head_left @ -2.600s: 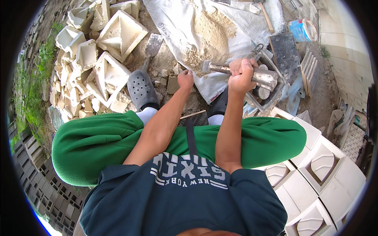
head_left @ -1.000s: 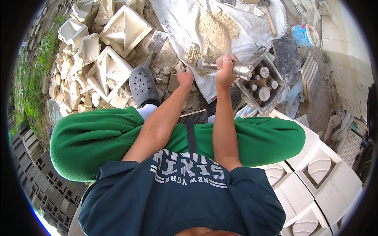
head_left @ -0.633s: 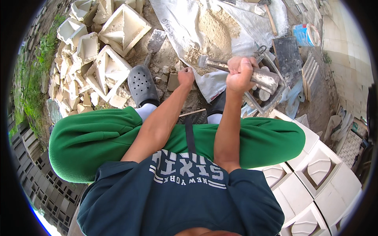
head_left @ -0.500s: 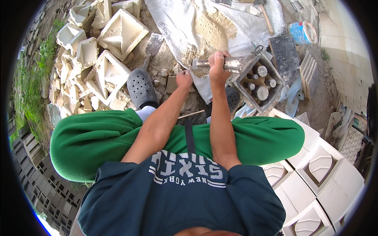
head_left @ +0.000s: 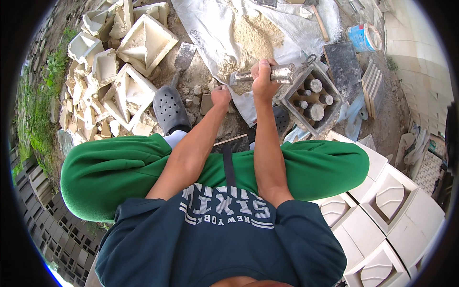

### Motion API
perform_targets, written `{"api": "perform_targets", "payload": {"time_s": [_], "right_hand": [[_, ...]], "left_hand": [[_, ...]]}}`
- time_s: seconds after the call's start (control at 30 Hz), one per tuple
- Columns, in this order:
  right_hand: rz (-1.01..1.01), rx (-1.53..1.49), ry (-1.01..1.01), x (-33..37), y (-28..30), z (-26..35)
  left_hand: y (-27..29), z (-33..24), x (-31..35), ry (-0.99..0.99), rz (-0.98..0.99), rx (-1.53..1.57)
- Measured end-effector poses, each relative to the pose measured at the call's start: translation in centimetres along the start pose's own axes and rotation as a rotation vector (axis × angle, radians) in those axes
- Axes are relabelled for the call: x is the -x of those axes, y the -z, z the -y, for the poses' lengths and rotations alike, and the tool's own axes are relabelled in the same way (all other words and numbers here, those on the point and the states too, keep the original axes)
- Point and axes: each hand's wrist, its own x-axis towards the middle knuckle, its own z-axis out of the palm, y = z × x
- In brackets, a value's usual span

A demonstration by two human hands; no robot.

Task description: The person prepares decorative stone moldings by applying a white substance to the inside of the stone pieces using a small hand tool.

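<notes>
My right hand (head_left: 264, 82) is wrapped round a dusty, grey metal cylinder (head_left: 284, 73), held almost level. Its left end widens to a flat edge above the border of a white woven sheet (head_left: 201, 19). Closed into a fist, my left hand (head_left: 220, 96) rests low beside that border; whatever its fingers hold, if anything, is hidden. A mound of pale sand (head_left: 256, 36) lies on the sheet beyond both hands. Right of my right hand stands a grey metal box (head_left: 292, 112) with several upright cylinders (head_left: 314, 112) inside, some thick and some thin.
Broken cream cast blocks (head_left: 143, 45) are heaped at the left, near a trowel (head_left: 184, 57). A dark board (head_left: 343, 67), a blue-and-white bucket (head_left: 363, 38) and stacked slats (head_left: 374, 88) lie at the right. Patterned cream blocks (head_left: 382, 198) fill the lower right. A wooden handle (head_left: 319, 23) lies on the sheet.
The whole view has shifted slightly. The metal cylinder's right end sits a little higher and its tilt has changed slightly. Both hands keep their closed shape.
</notes>
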Motion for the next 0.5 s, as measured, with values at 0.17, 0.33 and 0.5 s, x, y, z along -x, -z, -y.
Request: {"api": "perform_targets", "payload": {"time_s": [0.17,0.33,0.5], "right_hand": [[-0.084,-0.098,0.140,0.3,0.6,4.6],[-0.164,-0.065,0.237,-1.3,3.3,6.4],[-0.172,0.207,0.212,-1.6,4.2,2.1]], "left_hand": [[1.3,-0.3,1.9,0.055,-0.007,-0.079],[1.6,-3.6,4.6,0.077,0.157,-0.118],[1.4,-4.2,5.7,0.157,0.232,-0.181]]}}
